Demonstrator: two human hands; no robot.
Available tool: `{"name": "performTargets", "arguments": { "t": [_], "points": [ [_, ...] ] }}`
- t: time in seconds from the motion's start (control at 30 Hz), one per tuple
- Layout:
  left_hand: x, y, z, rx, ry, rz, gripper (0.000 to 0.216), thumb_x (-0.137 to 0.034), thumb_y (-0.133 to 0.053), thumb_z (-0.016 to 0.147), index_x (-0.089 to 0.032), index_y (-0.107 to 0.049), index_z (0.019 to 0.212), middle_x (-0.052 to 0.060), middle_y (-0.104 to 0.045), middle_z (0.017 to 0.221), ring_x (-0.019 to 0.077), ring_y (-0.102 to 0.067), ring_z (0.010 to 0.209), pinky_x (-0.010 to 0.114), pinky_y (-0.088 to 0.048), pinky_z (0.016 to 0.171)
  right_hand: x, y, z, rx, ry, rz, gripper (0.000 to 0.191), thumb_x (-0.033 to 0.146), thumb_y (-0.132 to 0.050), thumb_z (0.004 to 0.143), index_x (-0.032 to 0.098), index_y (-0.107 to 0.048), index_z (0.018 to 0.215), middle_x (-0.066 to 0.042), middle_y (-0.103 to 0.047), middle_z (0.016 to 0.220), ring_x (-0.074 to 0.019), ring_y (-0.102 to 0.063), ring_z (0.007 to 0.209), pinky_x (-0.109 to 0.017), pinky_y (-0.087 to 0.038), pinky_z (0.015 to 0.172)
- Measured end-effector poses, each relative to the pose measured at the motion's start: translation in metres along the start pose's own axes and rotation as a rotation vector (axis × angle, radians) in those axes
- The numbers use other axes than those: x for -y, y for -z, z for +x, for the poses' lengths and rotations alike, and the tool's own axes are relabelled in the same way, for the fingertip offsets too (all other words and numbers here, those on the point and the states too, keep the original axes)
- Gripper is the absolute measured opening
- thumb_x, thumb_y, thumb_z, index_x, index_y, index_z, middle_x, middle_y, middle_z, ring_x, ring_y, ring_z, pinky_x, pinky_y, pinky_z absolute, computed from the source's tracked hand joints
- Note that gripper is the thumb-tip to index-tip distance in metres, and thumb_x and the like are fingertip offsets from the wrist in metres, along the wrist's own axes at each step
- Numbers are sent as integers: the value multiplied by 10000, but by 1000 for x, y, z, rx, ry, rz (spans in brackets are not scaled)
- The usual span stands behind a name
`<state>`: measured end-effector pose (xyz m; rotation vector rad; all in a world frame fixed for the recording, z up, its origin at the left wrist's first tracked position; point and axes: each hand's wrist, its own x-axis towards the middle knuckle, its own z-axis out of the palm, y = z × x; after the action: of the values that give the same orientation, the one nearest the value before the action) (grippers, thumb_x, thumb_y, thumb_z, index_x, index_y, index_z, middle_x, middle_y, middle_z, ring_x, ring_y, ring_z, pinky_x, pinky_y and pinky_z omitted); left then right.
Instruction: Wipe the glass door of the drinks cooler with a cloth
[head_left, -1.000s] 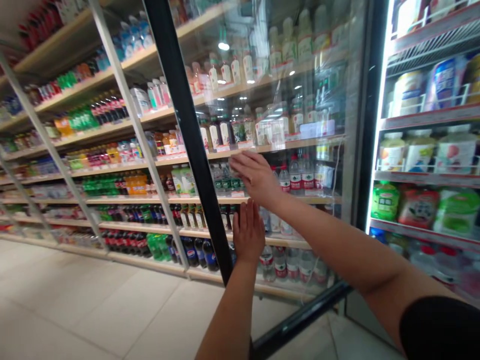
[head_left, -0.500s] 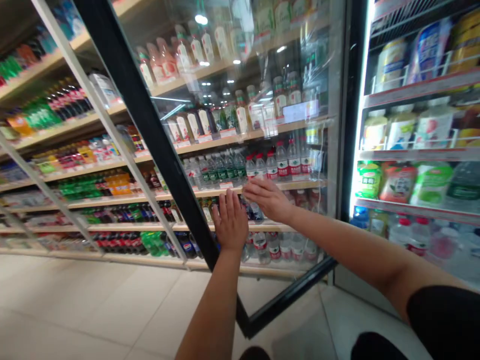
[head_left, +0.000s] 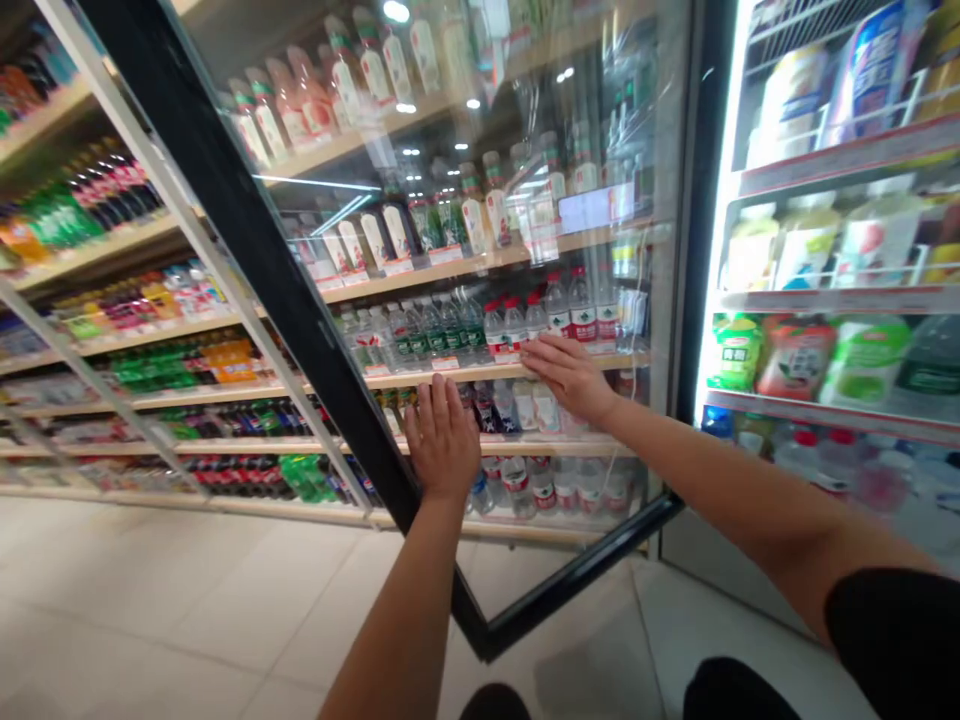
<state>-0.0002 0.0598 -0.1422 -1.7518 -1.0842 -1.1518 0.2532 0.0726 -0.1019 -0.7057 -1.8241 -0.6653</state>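
Observation:
A glass fridge door [head_left: 420, 360] with a black frame [head_left: 300, 300] stands swung out in front of me, tilted in my view. My left hand [head_left: 444, 440] lies flat against the glass near the frame's lower left side, fingers stretched upward. Higher and to its right, my right hand [head_left: 566, 375] reaches to the same pane, its fingers extended to the left and holding nothing. Behind the glass are shelves with red-capped water bottles [head_left: 581, 310], green-labelled water bottles [head_left: 435, 335] and white-labelled bottles [head_left: 397, 230].
To the right is the lit fridge interior [head_left: 724, 230], with pouches and bottled drinks on racks. Long shelves [head_left: 172, 330] of soft drinks run along the left. Pale floor tiles [head_left: 187, 600] lie below, and my dark shoe [head_left: 495, 702] shows near the door's bottom corner.
The door's free edge has moved left in view, and the door looks wider. My left hand has shifted slightly left; my right hand has moved right and up, away from it.

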Motion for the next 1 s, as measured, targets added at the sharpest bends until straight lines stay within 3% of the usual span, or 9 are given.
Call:
{"name": "performTargets", "arguments": {
  "t": [0.13, 0.23, 0.4, 0.6, 0.83, 1.0],
  "points": [
    [2, -3, 1, 3, 19, -17, 637, -268, -437, 954, -132, -224, 1538, 187, -316, 1552, 291, -184, 1490, 566, -153, 1217, -43, 23, 15, -138, -136, -81, 364, 196, -504, 945, 270, -650, 1271, -36, -649, 1335, -212, -520, 1308, -485, -407, 1142],
    [3, -5, 1, 5, 26, -37, 632, -274, -446, 949, -133, -247, 1532, 185, -325, 1549, 292, -174, 1492, 574, -144, 1217, -61, 27, -9, -256, -310, -145, 404, 215, -488, 936, 268, -611, 1317, -49, -618, 1370, -221, -512, 1314, -522, -387, 1141],
    [3, -5, 1, 13, 22, -38, 649, -275, -466, 944, -133, -237, 1534, 191, -320, 1550, 291, -165, 1493, 572, -145, 1219, -83, 33, -61, -236, -399, -192, 422, 266, -462, 944, 212, -589, 1343, -95, -590, 1398, -232, -475, 1347, -511, -362, 1153],
    [1, -3, 3, 41, 60, -68, 643, -282, -455, 945, -130, -242, 1533, 194, -286, 1566, 304, -171, 1492, 591, -125, 1217, -139, 62, -49, -322, -644, -202, 435, 320, -527, 893, 212, -621, 1304, -89, -574, 1413, -236, -519, 1304, -469, -369, 1149],
    [-1, -1, 2, 60, 76, -85, 639, -295, -448, 947, -131, -249, 1532, 189, -284, 1570, 300, -157, 1496, 591, -104, 1221, -145, 48, -130, -436, -933, -136, 469, 374, -507, 869, 135, -630, 1253, -148, -581, 1365, -247, -561, 1238, -436, -411, 1106],
    [-3, 0, 3, 76, 92, -102, 621, -296, -431, 951, -125, -268, 1525, 189, -261, 1579, 299, -131, 1500, 601, -79, 1220, -160, 55, -131, -448, -991, -114, 419, 357, -490, 861, 125, -664, 1163, -130, -637, 1229, -208, -628, 1073, -361, -474, 1012]
  ]
}}
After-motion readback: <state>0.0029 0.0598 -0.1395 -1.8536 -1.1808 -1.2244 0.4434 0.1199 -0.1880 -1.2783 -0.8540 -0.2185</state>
